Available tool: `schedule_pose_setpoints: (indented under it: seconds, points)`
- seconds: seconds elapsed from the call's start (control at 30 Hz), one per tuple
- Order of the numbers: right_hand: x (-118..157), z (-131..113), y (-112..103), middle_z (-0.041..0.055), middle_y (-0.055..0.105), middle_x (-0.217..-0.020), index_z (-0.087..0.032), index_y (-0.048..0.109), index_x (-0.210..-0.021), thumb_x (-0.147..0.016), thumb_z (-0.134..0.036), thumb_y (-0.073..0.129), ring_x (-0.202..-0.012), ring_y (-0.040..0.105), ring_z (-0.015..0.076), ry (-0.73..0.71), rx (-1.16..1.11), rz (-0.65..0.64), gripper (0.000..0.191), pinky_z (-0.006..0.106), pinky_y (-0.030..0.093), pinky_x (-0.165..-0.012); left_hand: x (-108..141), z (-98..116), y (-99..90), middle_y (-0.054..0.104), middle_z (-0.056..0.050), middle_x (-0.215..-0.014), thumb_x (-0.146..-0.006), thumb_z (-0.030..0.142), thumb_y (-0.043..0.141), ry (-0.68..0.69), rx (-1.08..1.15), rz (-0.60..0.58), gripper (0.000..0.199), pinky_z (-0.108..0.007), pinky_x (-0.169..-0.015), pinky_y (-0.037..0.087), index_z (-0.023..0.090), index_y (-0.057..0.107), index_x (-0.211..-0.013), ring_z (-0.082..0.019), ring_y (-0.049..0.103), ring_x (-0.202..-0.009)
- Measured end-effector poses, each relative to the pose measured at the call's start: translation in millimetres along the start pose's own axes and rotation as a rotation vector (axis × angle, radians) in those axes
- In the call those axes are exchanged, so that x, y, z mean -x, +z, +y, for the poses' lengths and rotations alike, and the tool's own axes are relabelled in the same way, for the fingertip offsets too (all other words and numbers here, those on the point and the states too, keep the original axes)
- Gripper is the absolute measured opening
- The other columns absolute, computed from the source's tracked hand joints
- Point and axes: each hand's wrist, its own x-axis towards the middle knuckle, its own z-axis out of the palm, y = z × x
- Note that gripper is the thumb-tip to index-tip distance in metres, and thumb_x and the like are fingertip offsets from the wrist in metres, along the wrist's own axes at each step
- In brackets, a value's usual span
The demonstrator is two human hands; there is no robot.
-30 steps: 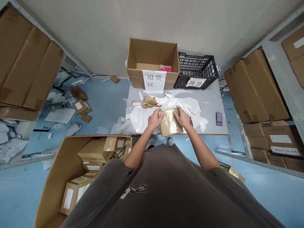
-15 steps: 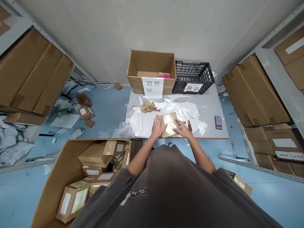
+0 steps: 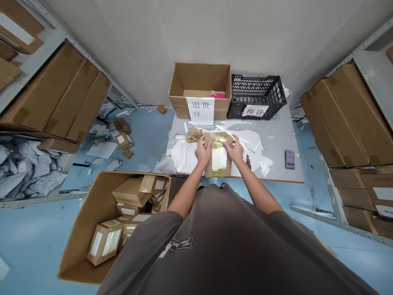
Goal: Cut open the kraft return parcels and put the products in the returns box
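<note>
A taped cardboard box [image 3: 219, 157] with a white label on its face is held tilted over the front of the table. My left hand [image 3: 203, 151] grips its left side, and my right hand [image 3: 233, 148] grips its right side near the top. Just right of the right hand lies a red and black cutter [image 3: 248, 162]. Behind my left hand sits a crumpled wad of brown tape [image 3: 194, 134]. Torn white paper scraps [image 3: 179, 155] spread over the tabletop around the box.
At the back of the table [image 3: 278, 139] stand an open carton [image 3: 181, 107] with a paper sign and a black plastic crate [image 3: 256, 98]. A phone [image 3: 289, 159] lies at right. A large carton [image 3: 76, 241] of parcels stands at lower left. Shelves with boxes [image 3: 353, 119] flank both sides.
The box has been tipped up, so its labelled face now shows toward me. Both hands have shifted to its upper sides. The camera view has turned slightly left.
</note>
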Motion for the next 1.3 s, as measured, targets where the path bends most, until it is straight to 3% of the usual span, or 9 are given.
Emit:
schedule_pose_setpoints:
  seconds: [0.07, 0.2, 0.4, 0.57, 0.73, 0.87, 1.03, 1.17, 1.3]
  points:
    - [-19.3, -3.1, 25.5, 0.0172, 0.077, -0.136, -0.018, 0.032, -0.176, -0.11, -0.06, 0.049, -0.126, 0.071, 0.0376, 0.066, 0.027, -0.049, 0.08, 0.048, 0.056, -0.11, -16.5, -2.5, 20.5, 0.049, -0.012, -0.174, -0.114, 0.046, 0.047, -0.159, 0.004, -0.038, 0.065, -0.043, -0.127, 0.046, 0.021, 0.037, -0.173, -0.028, 0.05, -0.159]
    - [-17.3, 10.1, 60.3, 0.0208, 0.061, -0.157, -0.017, 0.036, -0.175, -0.108, -0.042, 0.05, -0.136, 0.066, 0.0366, 0.099, 0.052, -0.32, 0.073, 0.049, 0.053, -0.116, -7.3, -35.5, 41.2, 0.06, -0.02, -0.163, -0.106, 0.045, 0.061, -0.452, 0.026, -0.4, 0.09, -0.044, -0.122, 0.049, 0.013, 0.018, -0.179, -0.033, 0.062, -0.149]
    - [42.6, 60.3, 47.4, 0.0148, 0.04, -0.177, -0.027, 0.042, -0.173, -0.099, -0.048, 0.065, -0.164, 0.039, 0.0359, -0.003, -0.025, -0.468, 0.081, 0.052, 0.042, -0.128, 66.6, -99.1, 29.3, 0.04, -0.019, -0.178, -0.086, 0.053, 0.084, -0.065, 0.122, -0.466, 0.114, -0.047, -0.133, 0.037, 0.02, 0.026, -0.178, -0.034, 0.039, -0.166]
    - [72.8, 68.7, 21.1, 0.0164, 0.033, -0.18, -0.028, 0.039, -0.175, -0.078, -0.025, 0.082, -0.161, 0.044, 0.0383, -0.016, -0.013, -0.641, 0.107, 0.05, 0.045, -0.125, 88.3, -90.2, 18.4, 0.038, -0.015, -0.18, -0.079, 0.046, 0.095, -0.034, 0.019, -0.593, 0.11, -0.052, -0.131, 0.04, 0.027, 0.041, -0.173, -0.038, 0.034, -0.168]
    - [43.1, 33.2, -10.3, 0.0117, 0.051, -0.171, -0.028, 0.052, -0.168, -0.091, -0.033, 0.074, -0.153, 0.055, 0.0356, -0.173, -0.008, -0.364, 0.08, 0.051, 0.047, -0.125, 45.0, -37.9, -11.9, 0.07, -0.006, -0.155, -0.107, 0.05, 0.062, -0.018, -0.066, -0.353, 0.055, -0.046, -0.119, 0.053, 0.035, 0.061, -0.161, -0.032, 0.07, -0.138]
    - [-5.5, 2.9, -10.7, 0.0086, 0.067, -0.156, -0.028, 0.058, -0.16, -0.103, -0.041, 0.058, -0.132, 0.069, 0.0326, -0.117, -0.065, -0.129, 0.059, 0.05, 0.055, -0.117, -6.6, -4.7, -15.0, 0.071, -0.01, -0.153, -0.11, 0.053, 0.053, 0.01, -0.114, -0.155, 0.059, -0.048, -0.12, 0.052, 0.03, 0.055, -0.165, -0.035, 0.069, -0.138]
    - [-35.1, -17.5, 22.1, 0.0138, 0.075, -0.143, -0.018, 0.052, -0.165, -0.108, -0.043, 0.045, -0.126, 0.073, 0.0348, 0.084, -0.055, -0.275, 0.062, 0.051, 0.057, -0.112, -48.9, -11.2, 1.2, 0.063, -0.012, -0.162, -0.108, 0.039, 0.052, -0.017, -0.055, -0.286, 0.056, -0.046, -0.127, 0.046, 0.022, 0.057, -0.16, -0.03, 0.06, -0.148]
    - [-11.6, -12.9, 28.4, 0.0162, 0.062, -0.161, -0.018, 0.044, -0.17, -0.111, -0.049, 0.04, -0.146, 0.061, 0.0344, 0.026, -0.092, -0.249, 0.067, 0.053, 0.05, -0.121, -36.0, -38.2, -10.3, 0.055, -0.013, -0.169, -0.108, 0.041, 0.053, 0.007, 0.036, -0.29, 0.061, -0.044, -0.131, 0.04, 0.021, 0.05, -0.165, -0.027, 0.052, -0.156]
    - [50.2, 8.6, 24.1, 0.0147, 0.039, -0.178, -0.023, 0.04, -0.173, -0.103, -0.055, 0.057, -0.164, 0.04, 0.0329, -0.081, -0.102, -0.234, 0.079, 0.053, 0.045, -0.128, 22.7, -66.9, -26.3, 0.039, -0.016, -0.179, -0.1, 0.053, 0.07, -0.073, 0.108, -0.367, 0.093, -0.046, -0.128, 0.045, 0.026, 0.027, -0.178, -0.031, 0.05, -0.158]
